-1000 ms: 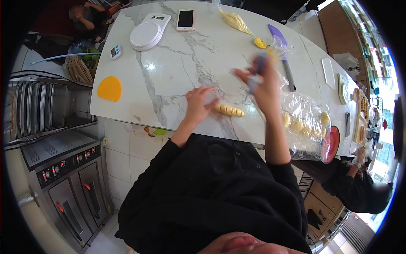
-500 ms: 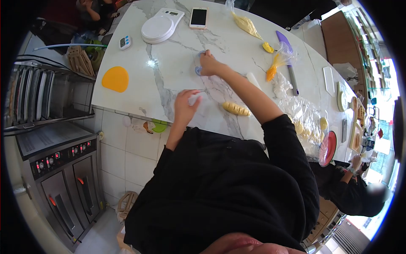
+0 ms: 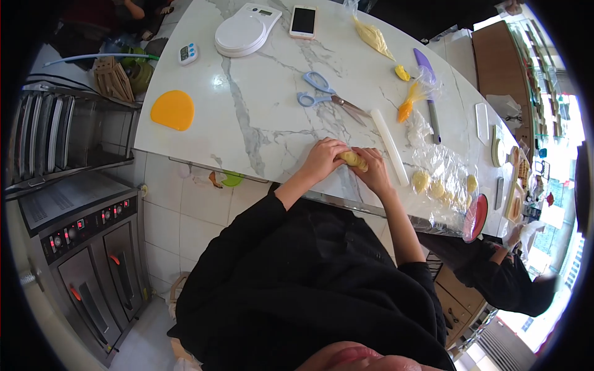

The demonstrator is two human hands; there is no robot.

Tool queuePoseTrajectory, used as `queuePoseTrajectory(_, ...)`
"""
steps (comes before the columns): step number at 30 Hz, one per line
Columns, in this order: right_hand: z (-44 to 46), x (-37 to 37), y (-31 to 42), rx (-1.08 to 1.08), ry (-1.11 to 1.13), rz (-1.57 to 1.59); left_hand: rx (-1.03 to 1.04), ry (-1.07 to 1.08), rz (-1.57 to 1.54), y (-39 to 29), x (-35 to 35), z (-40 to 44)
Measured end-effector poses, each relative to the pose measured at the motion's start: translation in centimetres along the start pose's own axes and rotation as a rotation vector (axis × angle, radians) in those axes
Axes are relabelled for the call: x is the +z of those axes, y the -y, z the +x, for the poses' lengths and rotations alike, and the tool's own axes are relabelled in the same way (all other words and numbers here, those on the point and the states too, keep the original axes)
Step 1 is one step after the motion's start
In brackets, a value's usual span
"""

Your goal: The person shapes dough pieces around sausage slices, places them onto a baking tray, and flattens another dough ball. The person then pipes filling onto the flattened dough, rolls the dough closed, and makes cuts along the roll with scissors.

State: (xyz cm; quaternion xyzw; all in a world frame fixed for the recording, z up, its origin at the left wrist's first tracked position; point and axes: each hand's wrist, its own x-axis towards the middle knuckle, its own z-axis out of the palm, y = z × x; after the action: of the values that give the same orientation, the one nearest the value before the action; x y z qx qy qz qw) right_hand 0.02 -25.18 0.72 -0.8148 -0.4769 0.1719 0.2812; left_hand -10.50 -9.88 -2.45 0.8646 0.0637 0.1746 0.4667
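Note:
A scored, pale yellow dough roll point(image 3: 353, 161) lies near the front edge of the marble table. My left hand point(image 3: 324, 159) has its fingers closed round the roll's left end, and my right hand point(image 3: 371, 170) grips the right end. Beyond my hands, scissors with blue handles point(image 3: 334, 98) lie on the table, blades pointing right. A white rolling pin point(image 3: 390, 147) rests just to the right of my right hand. Several dough balls point(image 3: 437, 188) sit under clear plastic further right.
A kitchen scale point(image 3: 241, 35), phone point(image 3: 304, 22), timer point(image 3: 188, 54) and orange scraper point(image 3: 172, 110) lie on the table's left and far parts. Piping bags point(image 3: 373, 38), a purple spatula point(image 3: 426, 65) and a red plate point(image 3: 476, 217) are rightward. Another person point(image 3: 510, 278) is at lower right.
My right hand has let go of the scissors on the table and come back to the dough roll. My left hand has moved right and taken hold of the roll's left end.

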Motion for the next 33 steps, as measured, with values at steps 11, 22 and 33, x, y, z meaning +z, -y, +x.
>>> queuePoseTrajectory(11, -1.8, -4.0, 6.4, 0.380, 0.209, 0.420, -0.471, 0.024, -0.991, -4.3, -2.6, -3.5)
queuePoseTrajectory(22, -11.4, 0.3, 3.3, 0.340, 0.654, 0.981, -0.786, -0.228, -0.955, -9.9, 2.5, -16.2)
queuePoseTrajectory(33, -18.3, 6.9, 0.7, 0.350, 0.666, 0.850, -0.875, -0.691, -0.991, -8.6, 11.9, -23.7)
